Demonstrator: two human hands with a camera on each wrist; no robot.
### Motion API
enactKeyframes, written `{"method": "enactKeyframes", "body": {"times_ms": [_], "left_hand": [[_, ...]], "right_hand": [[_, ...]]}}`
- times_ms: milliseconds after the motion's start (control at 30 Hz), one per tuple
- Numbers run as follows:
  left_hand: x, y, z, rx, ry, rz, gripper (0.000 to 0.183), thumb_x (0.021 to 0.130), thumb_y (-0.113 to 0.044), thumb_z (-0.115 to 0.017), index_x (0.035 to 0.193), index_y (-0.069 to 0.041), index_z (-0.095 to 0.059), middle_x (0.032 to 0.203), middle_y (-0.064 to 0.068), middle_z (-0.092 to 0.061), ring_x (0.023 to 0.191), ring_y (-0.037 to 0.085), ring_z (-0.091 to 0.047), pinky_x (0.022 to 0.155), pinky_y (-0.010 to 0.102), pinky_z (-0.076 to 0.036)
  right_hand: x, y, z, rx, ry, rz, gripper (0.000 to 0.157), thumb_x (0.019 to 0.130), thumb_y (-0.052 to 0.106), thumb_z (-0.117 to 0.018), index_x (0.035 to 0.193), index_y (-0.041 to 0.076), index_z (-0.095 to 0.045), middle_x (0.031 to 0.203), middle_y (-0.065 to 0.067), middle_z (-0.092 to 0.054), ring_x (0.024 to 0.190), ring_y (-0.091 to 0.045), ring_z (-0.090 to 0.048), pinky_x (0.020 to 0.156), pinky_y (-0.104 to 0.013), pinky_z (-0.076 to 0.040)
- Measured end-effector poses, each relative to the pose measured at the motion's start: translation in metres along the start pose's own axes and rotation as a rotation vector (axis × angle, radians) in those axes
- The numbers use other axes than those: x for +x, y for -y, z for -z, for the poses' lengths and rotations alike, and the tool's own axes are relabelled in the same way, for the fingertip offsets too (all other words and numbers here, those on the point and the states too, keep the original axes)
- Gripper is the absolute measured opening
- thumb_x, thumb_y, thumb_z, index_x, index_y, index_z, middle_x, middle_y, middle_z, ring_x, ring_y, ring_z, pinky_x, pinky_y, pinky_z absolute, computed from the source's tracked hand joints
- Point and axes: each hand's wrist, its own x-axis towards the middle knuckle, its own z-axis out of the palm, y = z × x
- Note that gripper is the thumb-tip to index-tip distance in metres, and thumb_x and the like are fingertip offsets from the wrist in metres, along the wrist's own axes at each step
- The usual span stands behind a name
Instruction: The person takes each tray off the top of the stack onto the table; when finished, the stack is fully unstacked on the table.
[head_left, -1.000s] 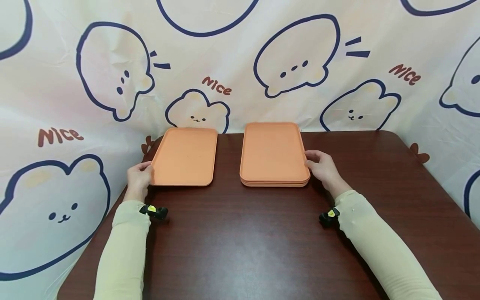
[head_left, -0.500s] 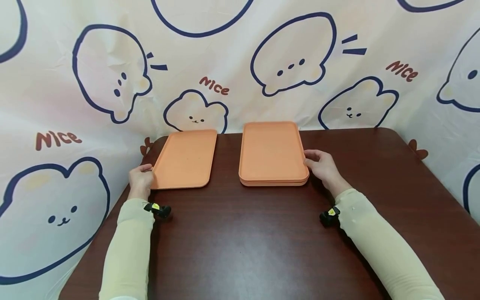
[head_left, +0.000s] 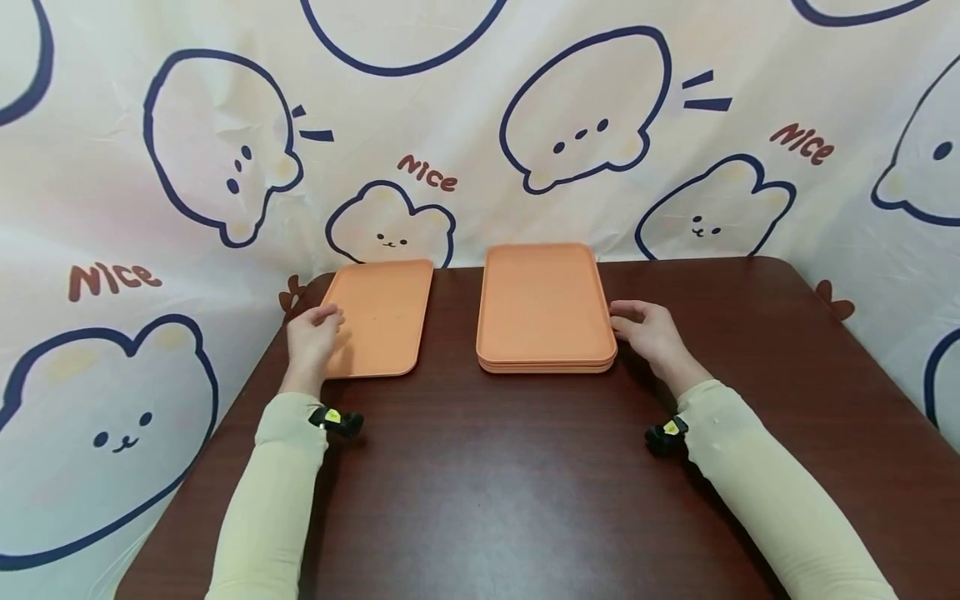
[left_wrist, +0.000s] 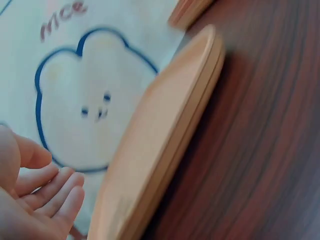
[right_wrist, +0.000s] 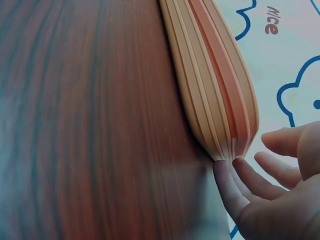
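An orange rectangular tray (head_left: 382, 317) lies at the back left of the table. Its edge shows two bands in the left wrist view (left_wrist: 150, 150); whether that is one tray or two I cannot tell. Above its left side hovers my left hand (head_left: 311, 342), fingers loosely bent, holding nothing; in the left wrist view a gap separates the fingers (left_wrist: 65, 200) from the tray. To the right sits a stack of several orange trays (head_left: 546, 304). My right hand (head_left: 651, 337) is at the stack's right side. Fingertips (right_wrist: 225, 170) touch the stacked rims, while the thumb (right_wrist: 282, 141) stays apart.
Both stand on a dark brown wooden table (head_left: 480, 467), near its back edge. A strip of bare table separates the tray from the stack. Behind hangs a pale cloth (head_left: 480, 125) printed with cartoon bears.
My left hand has let go of the left tray's edge and moved right, over it. That tray has shifted slightly toward me. The right hand has stayed beside the stack.
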Motion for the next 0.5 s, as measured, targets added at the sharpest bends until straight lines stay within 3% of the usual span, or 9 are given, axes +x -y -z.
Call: {"method": "enactKeyframes", "body": {"times_ms": [267,500], "left_hand": [[-0.023,-0.022,-0.056,-0.089,0.288,-0.091,0.046,0.112,-0.009,-0.052,0.153,0.012,-0.05,0.154,0.03,-0.057,0.142,0.036,-0.06,0.121,0.041,-0.048],[-0.042,-0.029,-0.101,-0.084,0.421,-0.07,0.044,0.113,-0.01,-0.053,0.154,0.007,-0.052,0.156,0.027,-0.057,0.146,0.038,-0.056,0.124,0.047,-0.044]], "right_hand": [[-0.004,0.0,0.009,0.032,0.002,0.039,0.05,0.113,0.011,-0.053,0.162,0.002,-0.046,0.164,-0.023,-0.049,0.143,-0.036,-0.059,0.116,-0.043,-0.05],[-0.005,-0.002,0.012,0.045,0.008,0.047,0.051,0.113,0.012,-0.055,0.162,0.002,-0.046,0.164,-0.022,-0.049,0.143,-0.035,-0.06,0.113,-0.04,-0.052]]}}
